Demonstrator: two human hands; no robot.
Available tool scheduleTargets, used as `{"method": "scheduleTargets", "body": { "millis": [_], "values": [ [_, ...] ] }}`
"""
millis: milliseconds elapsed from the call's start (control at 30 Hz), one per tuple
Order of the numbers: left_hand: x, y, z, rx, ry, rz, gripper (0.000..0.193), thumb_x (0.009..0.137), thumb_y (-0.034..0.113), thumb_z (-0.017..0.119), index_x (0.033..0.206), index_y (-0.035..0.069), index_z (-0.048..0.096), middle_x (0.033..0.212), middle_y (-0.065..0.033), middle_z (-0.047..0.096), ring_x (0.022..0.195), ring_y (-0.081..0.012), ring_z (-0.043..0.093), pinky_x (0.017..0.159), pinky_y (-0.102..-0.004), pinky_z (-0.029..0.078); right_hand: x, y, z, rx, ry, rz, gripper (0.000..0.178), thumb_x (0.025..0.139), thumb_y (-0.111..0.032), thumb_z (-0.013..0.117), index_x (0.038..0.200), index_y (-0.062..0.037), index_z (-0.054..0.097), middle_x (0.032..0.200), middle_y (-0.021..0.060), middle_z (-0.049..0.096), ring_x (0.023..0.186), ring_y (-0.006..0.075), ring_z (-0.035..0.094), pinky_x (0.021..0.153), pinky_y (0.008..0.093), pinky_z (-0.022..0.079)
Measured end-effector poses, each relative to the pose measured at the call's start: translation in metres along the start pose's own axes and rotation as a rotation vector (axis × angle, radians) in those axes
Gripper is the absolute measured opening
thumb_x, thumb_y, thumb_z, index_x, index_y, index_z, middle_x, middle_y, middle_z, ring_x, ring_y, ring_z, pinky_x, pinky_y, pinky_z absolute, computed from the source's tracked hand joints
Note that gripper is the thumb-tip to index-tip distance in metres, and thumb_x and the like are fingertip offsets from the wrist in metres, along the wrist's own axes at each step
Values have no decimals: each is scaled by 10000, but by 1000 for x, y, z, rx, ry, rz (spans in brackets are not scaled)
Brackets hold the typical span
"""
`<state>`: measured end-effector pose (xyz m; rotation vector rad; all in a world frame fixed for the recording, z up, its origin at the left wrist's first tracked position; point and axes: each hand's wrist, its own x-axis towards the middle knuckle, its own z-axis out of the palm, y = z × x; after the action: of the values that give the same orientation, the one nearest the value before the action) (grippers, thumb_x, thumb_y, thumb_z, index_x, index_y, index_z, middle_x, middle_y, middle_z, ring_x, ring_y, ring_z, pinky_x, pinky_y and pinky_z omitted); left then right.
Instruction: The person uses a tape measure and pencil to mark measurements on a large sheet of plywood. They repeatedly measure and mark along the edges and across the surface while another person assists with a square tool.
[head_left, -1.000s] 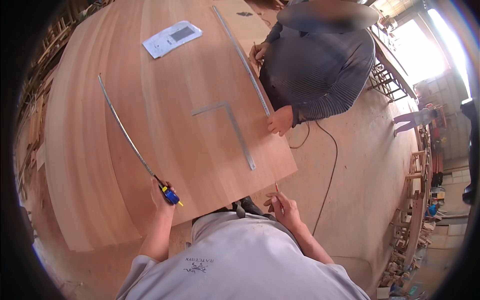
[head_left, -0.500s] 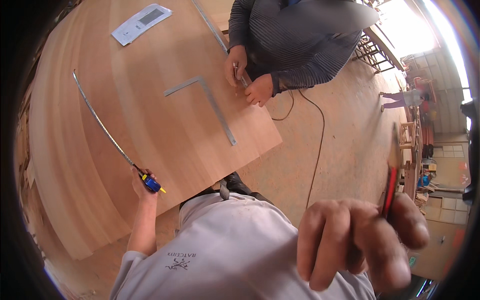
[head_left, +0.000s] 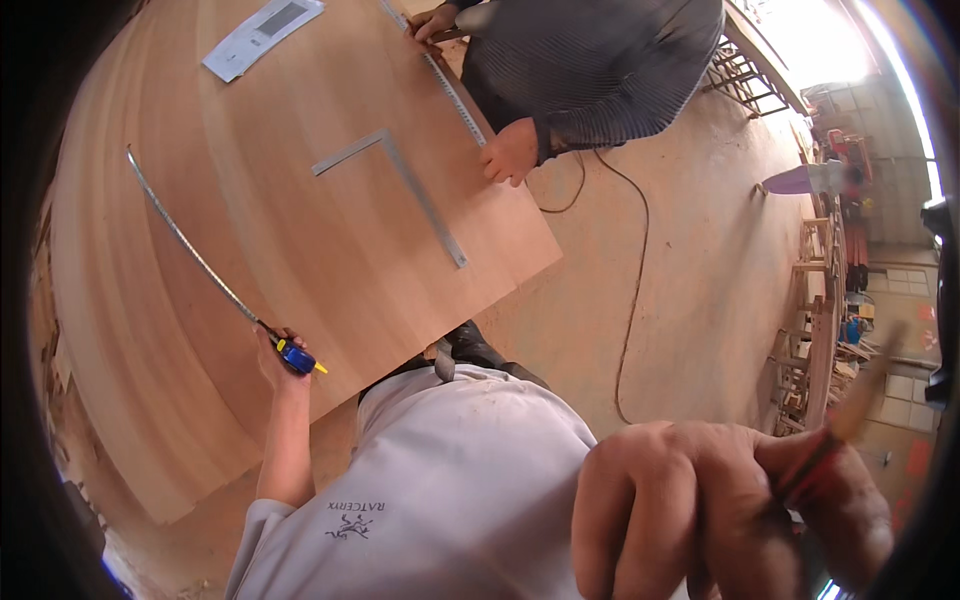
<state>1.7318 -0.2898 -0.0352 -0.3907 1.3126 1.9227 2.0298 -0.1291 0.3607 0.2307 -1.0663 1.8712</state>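
Observation:
My left hand (head_left: 272,368) is closed around a blue and yellow tape measure (head_left: 295,358) at the near left of a large wooden panel (head_left: 270,215). Its metal blade (head_left: 190,243) runs out in a curve toward the far left over the panel. Close to the camera at the lower right, my right hand (head_left: 700,500) is raised off the panel, its fingers closed on a red pencil (head_left: 860,400). The pencil's bare wooden end points up and to the right and is blurred.
On the panel lie a metal square (head_left: 424,203) and a printed paper sheet (head_left: 262,42). Across from me a co-worker (head_left: 600,75) has both hands at a long metal ruler (head_left: 455,98) along the panel's edge. A dark cable (head_left: 640,270) crosses the floor. Another person (head_left: 800,180) is farther off.
My right hand has come nearer the camera, and the pencil has tilted to the right. The co-worker's one hand has slid farther up the ruler. My left hand has kept its grip on the tape measure.

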Motion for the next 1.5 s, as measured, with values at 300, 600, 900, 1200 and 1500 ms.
{"method": "scheduleTargets", "body": {
  "millis": [300, 600, 900, 1200, 1500],
  "values": [
    [10, -6, -6, -19, 22, -14, 508, 1029, 524, 558, 755, 98, 525, 664, -85, 564, 519, -213, 570, 474, -312, 467, -86, 33, -56, -407, 578, 436, 200, 1063, -152, 407, 1102, -3, 534, 845, 235, 720, 527, 110, 487, 491, 256, 418],
    [7, -5, -6, 12, 29, -23, 518, 1023, 537, 557, 747, 101, 515, 644, -87, 560, 514, -215, 572, 468, -316, 461, -85, 43, -55, -347, 691, 508, 193, 1051, -133, 430, 1008, 8, 555, 752, 189, 683, 524, 110, 495, 485, 245, 415],
    [5, -9, -14, -24, 27, -48, 529, 1027, 553, 536, 741, 109, 518, 623, -83, 567, 492, -202, 581, 439, -307, 460, -76, 50, -56, -350, 659, 582, 230, 1074, -194, 497, 1022, 16, 574, 772, 194, 686, 539, 123, 522, 496, 242, 431],
    [3, -6, -2, -24, 60, -11, 555, 1020, 565, 545, 703, 111, 515, 605, -89, 568, 476, -201, 588, 416, -302, 460, -73, 52, -57, -338, 640, 577, 208, 1068, -152, 483, 1049, 26, 587, 775, 195, 697, 538, 124, 535, 500, 245, 434],
    [2, -7, -2, -37, 51, -12, 548, 1010, 576, 554, 724, 112, 511, 611, -90, 567, 482, -201, 586, 420, -299, 464, -75, 51, -53, -346, 626, 588, 205, 1065, -155, 493, 1050, 28, 583, 787, 207, 697, 548, 131, 523, 504, 253, 420]
  ]
}}
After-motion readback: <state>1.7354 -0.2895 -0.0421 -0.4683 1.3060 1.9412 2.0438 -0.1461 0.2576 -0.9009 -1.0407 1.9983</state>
